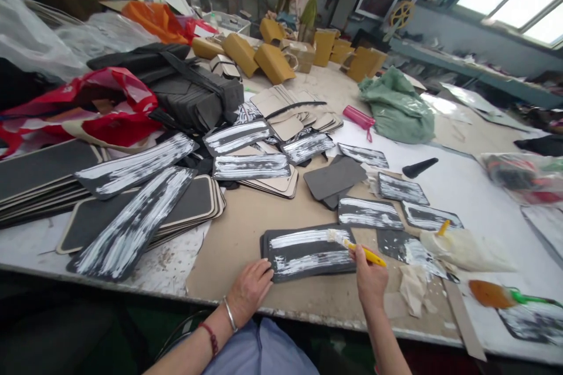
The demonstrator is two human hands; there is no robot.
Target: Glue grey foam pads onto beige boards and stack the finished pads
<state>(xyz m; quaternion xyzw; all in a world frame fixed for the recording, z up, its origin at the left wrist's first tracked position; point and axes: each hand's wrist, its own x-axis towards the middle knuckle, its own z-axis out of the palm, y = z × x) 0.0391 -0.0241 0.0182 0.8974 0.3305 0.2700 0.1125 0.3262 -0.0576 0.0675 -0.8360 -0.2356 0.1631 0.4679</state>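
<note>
My right hand [370, 278] is closed around the yellow handle of a paintbrush [369, 255]. Its bristles, thick with white paste, touch the top black panel [308, 251] of a small stack. Two streaky white bands run along that panel, with a dark strip between them. At the panel's lower left corner, my left hand [251, 288] grips the edge with bent fingers. Just right of my right hand are a paste-smeared dark piece [409, 252] and a pale, filled bag [470, 249] with a yellow tip sticking out.
Several white-streaked panels [369, 212] lie around, some on stacked boards [185, 211] at left. A bundle of black pieces [193, 96], a green bag [398, 105] and yellow boxes [275, 61] stand farther back. An orange-and-green tool [492, 294] lies right. Another person [303, 3] sits across the table.
</note>
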